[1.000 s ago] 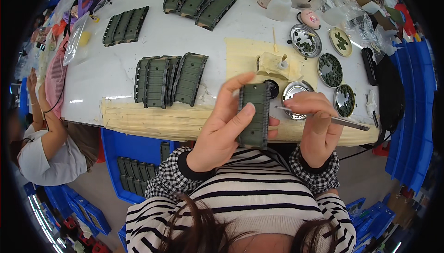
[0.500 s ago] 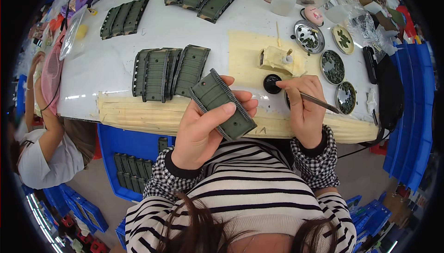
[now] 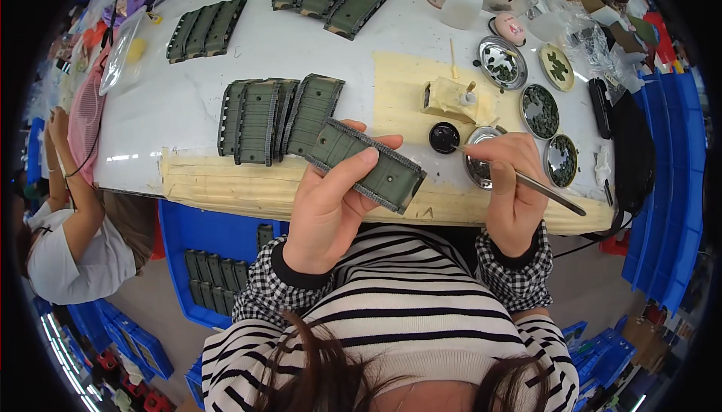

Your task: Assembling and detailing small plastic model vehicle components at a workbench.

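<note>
My left hand [image 3: 320,224] is closed round a dark green, curved plastic panel [image 3: 385,179] with toothed strips along its long edges and small round holes. The thumb presses on its upper face. In my right hand [image 3: 519,190] is a pair of metal tweezers [image 3: 558,198], gripped like a pen, its back end pointing right. The tip is beside the rim of a small round black pot [image 3: 444,138] with glossy dark contents; whether it touches cannot be seen. A silver dish [image 3: 475,173] lies partly hidden under that hand.
Several similar panels [image 3: 252,122] stand left of the pot, more [image 3: 207,30] farther back. Dishes of small dark green pieces [image 3: 540,111] line the right, near a tape-wrapped block [image 3: 447,101]. A blue crate [image 3: 177,239] of green parts sits below the table edge; a co-worker [image 3: 75,239] is at left.
My right hand has moved right with the tweezers, drawing their tip back from over the pot and uncovering part of the silver dish. The panel in my left hand has turned to lie flatter.
</note>
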A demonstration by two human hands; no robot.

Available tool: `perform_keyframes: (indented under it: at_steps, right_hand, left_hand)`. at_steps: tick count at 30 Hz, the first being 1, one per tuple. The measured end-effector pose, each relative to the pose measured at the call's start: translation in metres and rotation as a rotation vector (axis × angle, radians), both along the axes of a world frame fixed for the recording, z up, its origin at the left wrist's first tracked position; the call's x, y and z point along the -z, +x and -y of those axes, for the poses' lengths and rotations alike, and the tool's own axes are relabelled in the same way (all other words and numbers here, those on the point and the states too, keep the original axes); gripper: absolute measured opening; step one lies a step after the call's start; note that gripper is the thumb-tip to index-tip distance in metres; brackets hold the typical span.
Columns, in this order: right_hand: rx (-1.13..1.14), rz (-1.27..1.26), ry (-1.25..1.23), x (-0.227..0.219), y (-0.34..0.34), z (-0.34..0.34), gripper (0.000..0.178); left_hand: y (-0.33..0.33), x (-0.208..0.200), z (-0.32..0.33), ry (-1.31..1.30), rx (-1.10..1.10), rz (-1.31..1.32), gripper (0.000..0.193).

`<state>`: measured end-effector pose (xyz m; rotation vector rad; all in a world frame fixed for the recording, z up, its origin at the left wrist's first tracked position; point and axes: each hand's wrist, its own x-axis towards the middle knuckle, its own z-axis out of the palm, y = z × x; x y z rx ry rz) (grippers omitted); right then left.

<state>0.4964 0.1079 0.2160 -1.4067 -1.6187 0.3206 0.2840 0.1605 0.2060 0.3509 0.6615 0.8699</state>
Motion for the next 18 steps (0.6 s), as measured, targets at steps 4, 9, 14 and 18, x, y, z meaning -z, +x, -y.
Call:
perform_keyframes:
  at_steps: [4, 9, 14, 18]
  right_hand:
    - [-0.192, -0.153, -0.034, -0.016, -0.003, 0.006, 0.016]
    - [-0.267, -0.165, -0.122, -0.023, -0.007, 0.007, 0.016]
    - [-0.293, -0.165, -0.142, -0.022, -0.006, 0.006, 0.015]
    - [-0.292, -0.163, -0.130, -0.020, -0.007, 0.006, 0.015]
  left_hand:
    - [0.005, -0.002, -0.002, -0.013, 0.006, -0.061, 0.032]
    - [0.006, -0.001, -0.003, -0.042, 0.026, -0.019, 0.031]
    - [0.006, 0.000, -0.003, -0.078, 0.033, 0.029, 0.030]
    - [0.006, 0.001, -0.002, -0.085, 0.030, 0.044, 0.031]
